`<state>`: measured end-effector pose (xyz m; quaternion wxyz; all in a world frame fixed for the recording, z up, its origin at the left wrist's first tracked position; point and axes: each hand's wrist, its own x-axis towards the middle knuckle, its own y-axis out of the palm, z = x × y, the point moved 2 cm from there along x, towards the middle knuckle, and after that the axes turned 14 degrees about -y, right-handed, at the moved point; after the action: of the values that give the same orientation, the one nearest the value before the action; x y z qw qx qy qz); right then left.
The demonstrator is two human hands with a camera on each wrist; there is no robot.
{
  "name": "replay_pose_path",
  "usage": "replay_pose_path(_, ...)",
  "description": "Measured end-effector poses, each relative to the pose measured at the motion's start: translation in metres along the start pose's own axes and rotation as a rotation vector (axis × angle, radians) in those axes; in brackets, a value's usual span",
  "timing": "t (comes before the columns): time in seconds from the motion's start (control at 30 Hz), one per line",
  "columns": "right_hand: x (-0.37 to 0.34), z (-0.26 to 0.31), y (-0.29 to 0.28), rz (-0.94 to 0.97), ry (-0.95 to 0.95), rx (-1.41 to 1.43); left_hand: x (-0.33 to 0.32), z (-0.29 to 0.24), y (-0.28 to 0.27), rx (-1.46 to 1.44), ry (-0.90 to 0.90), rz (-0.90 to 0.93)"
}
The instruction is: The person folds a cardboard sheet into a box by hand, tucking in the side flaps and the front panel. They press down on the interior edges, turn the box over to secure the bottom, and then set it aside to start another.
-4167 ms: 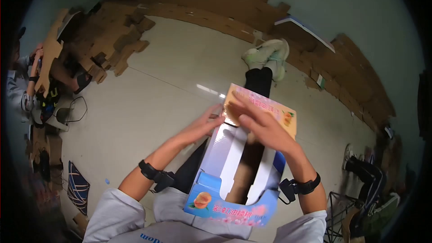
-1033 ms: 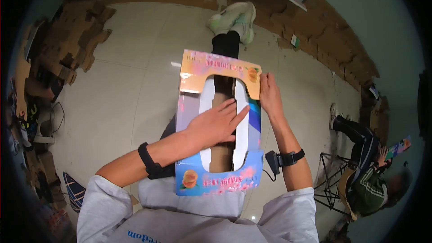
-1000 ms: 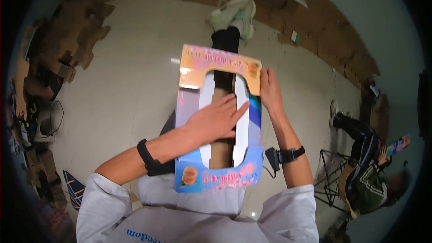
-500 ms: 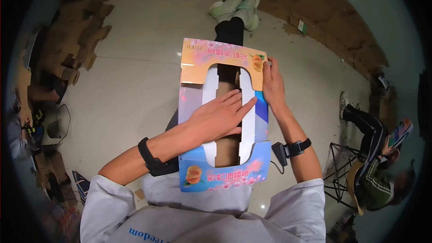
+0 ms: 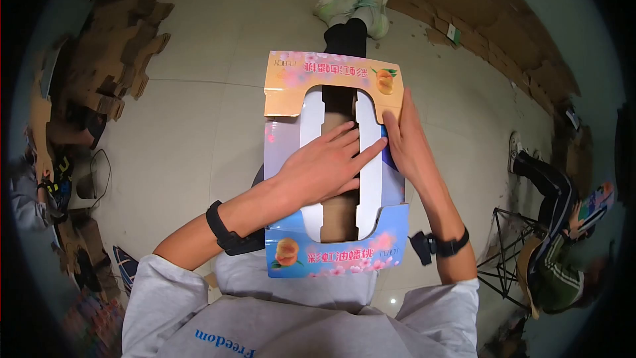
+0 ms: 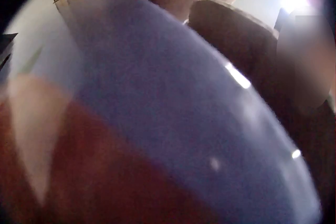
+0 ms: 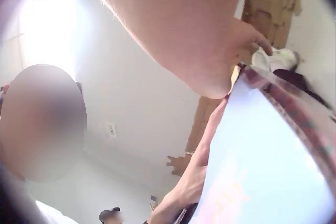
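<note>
A printed cardboard box (image 5: 285, 139) lies across the lap in the head view, an orange flap at its far end, a blue flap at its near end and a long opening between white edges. My left hand (image 5: 321, 166) rests over the opening with fingers spread and straight, its fingertips across the right white edge. My right hand (image 5: 407, 139) lies along the box's far right side by the orange flap, fingers straight, thumb on top. The right wrist view shows the right hand (image 7: 247, 37) at the edge of the box (image 7: 257, 155). The left wrist view is mostly filled by a blurred surface.
Flattened cardboard (image 5: 126, 59) lies at the left and along the far wall. Crossed shoes (image 5: 358, 3) are beyond the box. A seated person (image 5: 563, 258) at the right holds a printed piece, near a black metal frame (image 5: 507, 252). Another person (image 5: 23, 192) is at the far left.
Since the earliest frame, the box has straightened and my left hand has moved onto its opening. My right hand has left the orange flap's top for the right side, its thumb now further over the edge.
</note>
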<state>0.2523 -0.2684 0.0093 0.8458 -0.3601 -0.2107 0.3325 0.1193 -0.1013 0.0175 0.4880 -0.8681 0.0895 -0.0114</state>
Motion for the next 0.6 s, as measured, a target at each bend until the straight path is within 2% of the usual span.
replay_pose_path(0.13,-0.021,0.038,-0.022,0.184,0.069,-0.147,-0.001,0.002,0.005,0.016,-0.038,-0.09)
replay_pose_path(0.23,-0.028,0.05,-0.015,0.133,-0.006,-0.156,0.001,0.002,0.003,0.062,-0.103,-0.126)
replay_pose_path(0.3,-0.03,0.049,-0.005,0.17,-0.06,-0.164,0.001,0.003,0.004,0.044,-0.121,-0.187)
replay_pose_path(0.33,-0.03,0.05,-0.001,0.193,-0.086,-0.165,0.001,0.004,0.005,0.07,-0.127,-0.16)
replay_pose_path(0.43,-0.026,0.062,0.007,0.225,-0.05,-0.196,0.001,0.007,0.01,0.169,-0.107,-0.16)
replay_pose_path(0.6,-0.029,0.049,0.026,0.017,0.003,-0.154,-0.001,0.005,0.006,0.138,-0.138,-0.192)
